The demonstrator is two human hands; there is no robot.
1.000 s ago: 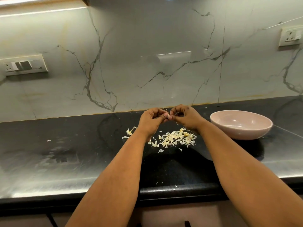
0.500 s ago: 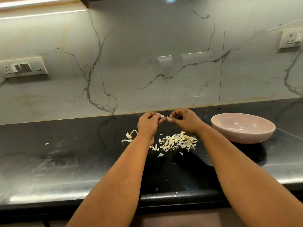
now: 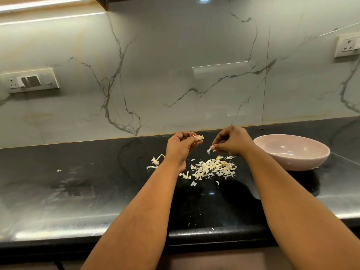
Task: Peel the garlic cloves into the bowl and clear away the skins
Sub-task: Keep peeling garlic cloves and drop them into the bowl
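While fingers pinch garlic clove [image 3: 199, 137], pink bowl [image 3: 311, 162] (contents unseen)

Veined marble wall [image 3: 175, 75]; glossy black counter [image 3: 78, 191]; white sockets [image 3: 29, 80]

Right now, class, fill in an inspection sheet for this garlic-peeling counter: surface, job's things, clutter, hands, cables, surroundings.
Surface: glossy black stone counter, smeared and reflective.
Job's things: round pale pink bowl at right, no cloves visible inside it from this angle; pale partly peeled garlic clove; heap of papery cream garlic skins below the hands.
Clutter: stray skin flakes left of the heap, one lone flake farther left.
Hands: left hand holds the clove; right hand pinches a torn white skin strip, apart from the left.
Cables: nothing seen.
Surroundings: veined grey marble backsplash; white switch plate left, white socket right.
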